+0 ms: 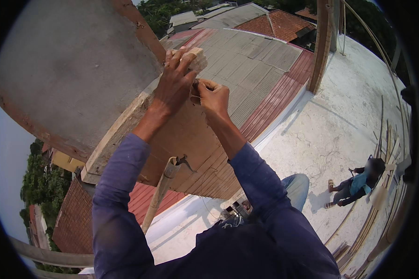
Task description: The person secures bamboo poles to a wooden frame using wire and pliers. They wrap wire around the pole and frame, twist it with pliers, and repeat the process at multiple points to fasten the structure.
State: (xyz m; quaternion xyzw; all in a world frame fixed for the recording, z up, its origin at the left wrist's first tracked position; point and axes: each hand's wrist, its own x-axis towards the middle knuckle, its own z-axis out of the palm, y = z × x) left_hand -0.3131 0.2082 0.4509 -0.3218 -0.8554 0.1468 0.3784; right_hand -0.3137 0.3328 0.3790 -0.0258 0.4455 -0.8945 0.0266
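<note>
A long pale wooden board [121, 128] runs along the edge of a grey concrete slab [74, 60]. Over the board's far end the fingers of my left hand [174, 83] are curled, gripping it. Just right of it, my right hand [214, 98] is closed in a pinch against the brown face of a panel [186, 135] below the board. Whatever sits between those fingers is small and dark, and I cannot make it out. Below my hands, a bamboo pole [162, 190] stands at a tilt, its split top near the panel.
A wooden post [322, 51] rises at the upper right. Far below on the pale floor [307, 149], a person [361, 181] stands near several bamboo poles [375, 218]. Corrugated roofing [251, 60] spreads beyond my hands. A rail [51, 253] crosses at the lower left.
</note>
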